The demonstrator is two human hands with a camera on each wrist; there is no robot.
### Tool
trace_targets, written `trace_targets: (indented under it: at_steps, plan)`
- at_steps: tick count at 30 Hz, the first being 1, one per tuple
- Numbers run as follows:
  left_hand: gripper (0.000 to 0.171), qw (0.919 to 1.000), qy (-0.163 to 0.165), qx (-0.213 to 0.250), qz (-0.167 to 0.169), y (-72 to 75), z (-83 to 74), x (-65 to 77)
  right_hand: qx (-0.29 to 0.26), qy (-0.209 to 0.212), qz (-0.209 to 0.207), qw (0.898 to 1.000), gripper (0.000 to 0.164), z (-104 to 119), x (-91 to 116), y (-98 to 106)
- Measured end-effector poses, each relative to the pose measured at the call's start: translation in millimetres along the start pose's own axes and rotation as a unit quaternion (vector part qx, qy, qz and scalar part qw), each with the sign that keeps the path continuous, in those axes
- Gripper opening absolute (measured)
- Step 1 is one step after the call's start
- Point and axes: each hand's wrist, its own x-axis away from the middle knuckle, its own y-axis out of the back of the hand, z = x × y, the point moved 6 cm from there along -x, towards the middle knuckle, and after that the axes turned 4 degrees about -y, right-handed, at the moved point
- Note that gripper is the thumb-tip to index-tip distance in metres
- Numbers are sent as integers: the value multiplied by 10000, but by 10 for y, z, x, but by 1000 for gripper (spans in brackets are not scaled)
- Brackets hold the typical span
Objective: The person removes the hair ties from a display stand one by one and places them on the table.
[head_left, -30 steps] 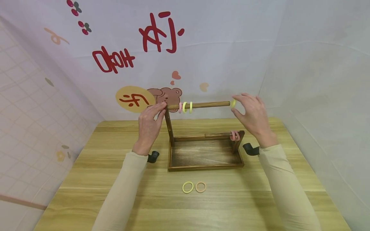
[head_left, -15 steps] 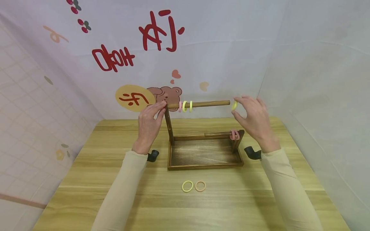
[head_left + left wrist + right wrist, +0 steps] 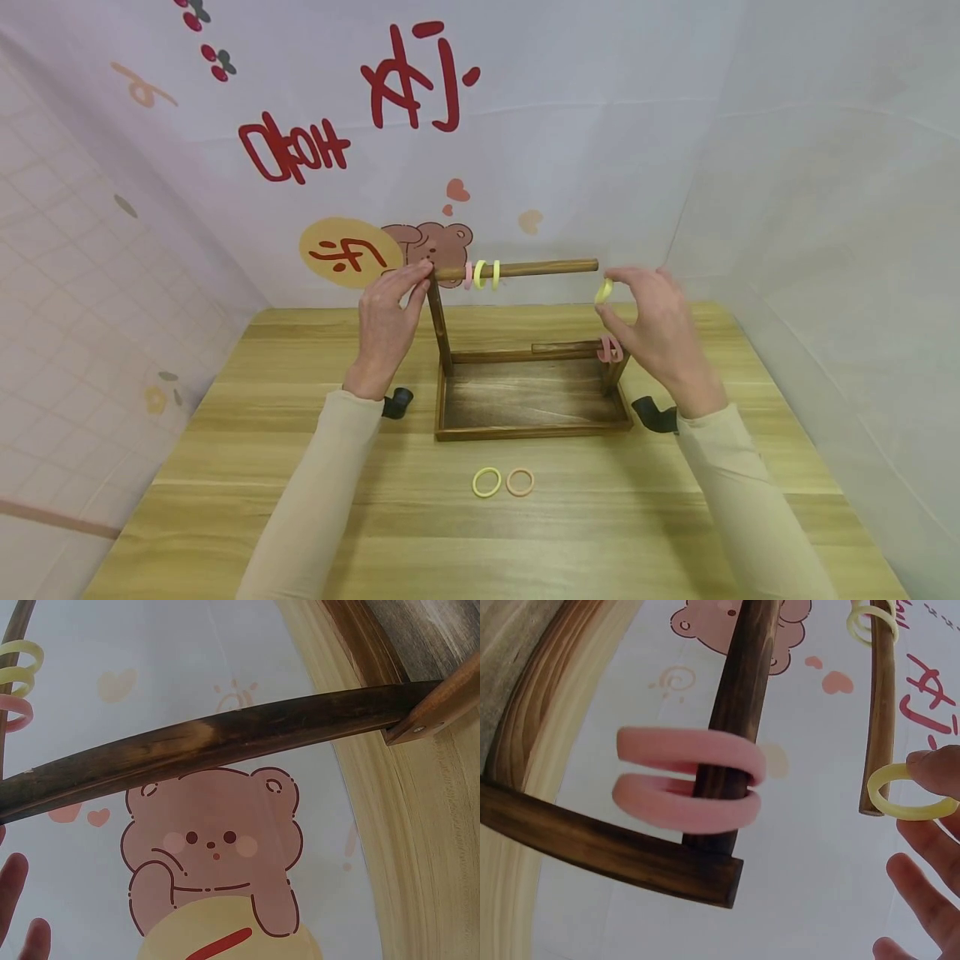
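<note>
My right hand pinches a yellow ring between thumb and fingers. The ring is just below and right of the free end of the upper rod; in the right wrist view it overlaps the rod tip. My left hand holds the top of the tall left post of a dark wooden stand. One pink ring and two yellow rings hang on the upper rod near that post. Two pink rings hang on the lower rod, beside the short right post.
The stand's shallow tray base sits on the wooden table. A yellow ring and an orange ring lie flat in front of it. Behind hangs a white printed curtain.
My right hand has moved the yellow ring from beside the upper rod's end to slightly lower. The left hand stays at the post top, and the rings on the stand have not moved.
</note>
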Motion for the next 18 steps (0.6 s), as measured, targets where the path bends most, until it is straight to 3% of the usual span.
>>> trace_targets:
  at_steps: [18]
  plan:
    - [24, 10000, 8, 37, -5, -1, 7, 2, -218, 483, -199, 9984, 50, 248, 273, -58]
